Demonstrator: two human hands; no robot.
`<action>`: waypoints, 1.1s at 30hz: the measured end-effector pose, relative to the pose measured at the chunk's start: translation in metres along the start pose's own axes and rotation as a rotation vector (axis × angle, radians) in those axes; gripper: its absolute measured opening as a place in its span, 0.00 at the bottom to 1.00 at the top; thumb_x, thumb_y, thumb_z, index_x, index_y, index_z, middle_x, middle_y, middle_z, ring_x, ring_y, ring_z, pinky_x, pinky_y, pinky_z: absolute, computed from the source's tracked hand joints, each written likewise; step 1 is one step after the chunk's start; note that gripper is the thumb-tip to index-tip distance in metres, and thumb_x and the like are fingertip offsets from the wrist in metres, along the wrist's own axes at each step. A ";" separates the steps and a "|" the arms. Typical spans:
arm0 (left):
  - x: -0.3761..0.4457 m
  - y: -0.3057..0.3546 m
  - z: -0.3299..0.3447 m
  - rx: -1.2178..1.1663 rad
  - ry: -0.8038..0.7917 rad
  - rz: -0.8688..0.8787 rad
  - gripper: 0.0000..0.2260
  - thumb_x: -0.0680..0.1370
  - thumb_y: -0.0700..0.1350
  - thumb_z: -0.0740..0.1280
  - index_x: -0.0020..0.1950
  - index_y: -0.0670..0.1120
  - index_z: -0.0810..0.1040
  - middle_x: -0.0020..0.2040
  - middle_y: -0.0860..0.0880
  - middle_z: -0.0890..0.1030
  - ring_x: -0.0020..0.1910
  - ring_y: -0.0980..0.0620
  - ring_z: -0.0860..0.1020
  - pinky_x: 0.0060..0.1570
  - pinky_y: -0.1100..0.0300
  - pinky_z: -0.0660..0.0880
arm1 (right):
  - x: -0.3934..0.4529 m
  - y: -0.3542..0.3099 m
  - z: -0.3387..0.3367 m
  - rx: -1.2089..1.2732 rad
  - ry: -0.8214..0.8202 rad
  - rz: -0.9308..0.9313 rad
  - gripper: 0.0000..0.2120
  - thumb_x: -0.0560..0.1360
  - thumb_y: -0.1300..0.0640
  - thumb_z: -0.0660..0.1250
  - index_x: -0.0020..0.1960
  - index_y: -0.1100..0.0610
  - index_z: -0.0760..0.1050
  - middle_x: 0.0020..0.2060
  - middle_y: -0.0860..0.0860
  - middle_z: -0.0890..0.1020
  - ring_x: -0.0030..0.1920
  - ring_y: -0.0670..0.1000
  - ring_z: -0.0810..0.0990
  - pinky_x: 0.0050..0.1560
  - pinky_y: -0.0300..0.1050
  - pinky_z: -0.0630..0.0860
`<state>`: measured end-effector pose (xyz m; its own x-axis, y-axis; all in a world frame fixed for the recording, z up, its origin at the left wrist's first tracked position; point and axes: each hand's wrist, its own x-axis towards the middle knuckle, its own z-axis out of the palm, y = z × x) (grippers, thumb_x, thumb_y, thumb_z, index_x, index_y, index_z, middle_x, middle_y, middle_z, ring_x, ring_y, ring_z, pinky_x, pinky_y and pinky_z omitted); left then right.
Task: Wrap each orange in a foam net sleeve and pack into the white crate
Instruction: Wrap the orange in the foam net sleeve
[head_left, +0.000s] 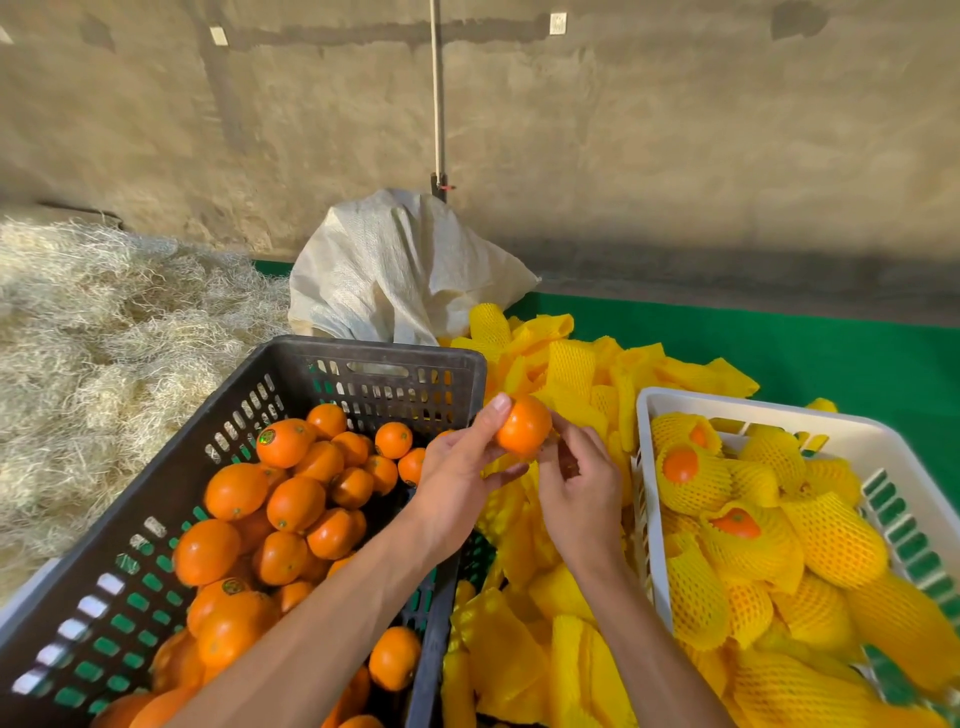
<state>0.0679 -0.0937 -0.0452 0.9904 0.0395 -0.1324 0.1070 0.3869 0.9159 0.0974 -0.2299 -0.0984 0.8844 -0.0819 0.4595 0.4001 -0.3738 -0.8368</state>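
My left hand (460, 480) grips a bare orange (523, 426) between thumb and fingers, held above the pile of yellow foam net sleeves (524, 644). My right hand (576, 480) is just right of the orange, fingers curled beneath it; whether it holds a sleeve is hidden. The black crate (374, 364) on the left holds several unwrapped oranges (296, 501). On the right, the white crate (737, 402) holds several oranges wrapped in yellow sleeves (831, 540).
A white woven sack (400, 265) stands behind the crates against a concrete wall. Pale straw (104, 332) is heaped at the left. Green sheeting (810, 343) covers the surface at the back right.
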 end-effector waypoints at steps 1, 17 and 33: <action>0.000 0.001 -0.001 -0.007 -0.003 -0.009 0.21 0.77 0.60 0.69 0.56 0.44 0.87 0.61 0.42 0.84 0.64 0.45 0.81 0.65 0.44 0.77 | 0.001 0.000 -0.002 -0.011 0.032 0.000 0.11 0.81 0.55 0.68 0.63 0.50 0.81 0.50 0.44 0.79 0.51 0.41 0.78 0.47 0.31 0.74; 0.007 0.013 -0.013 -0.119 -0.072 -0.201 0.33 0.75 0.64 0.71 0.70 0.40 0.78 0.65 0.40 0.82 0.66 0.45 0.80 0.62 0.43 0.79 | 0.008 0.003 -0.009 0.182 -0.019 0.169 0.09 0.84 0.57 0.64 0.58 0.50 0.81 0.47 0.42 0.86 0.43 0.40 0.83 0.39 0.30 0.75; 0.004 0.008 -0.017 0.205 -0.257 -0.026 0.27 0.75 0.53 0.72 0.68 0.38 0.79 0.65 0.39 0.82 0.64 0.40 0.81 0.62 0.48 0.80 | 0.012 0.008 -0.023 0.067 -0.242 -0.019 0.10 0.80 0.56 0.69 0.61 0.49 0.82 0.48 0.37 0.82 0.50 0.41 0.81 0.46 0.28 0.73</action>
<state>0.0712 -0.0743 -0.0447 0.9740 -0.2115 -0.0807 0.1221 0.1906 0.9741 0.1056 -0.2552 -0.0926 0.9050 0.1509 0.3978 0.4254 -0.3104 -0.8501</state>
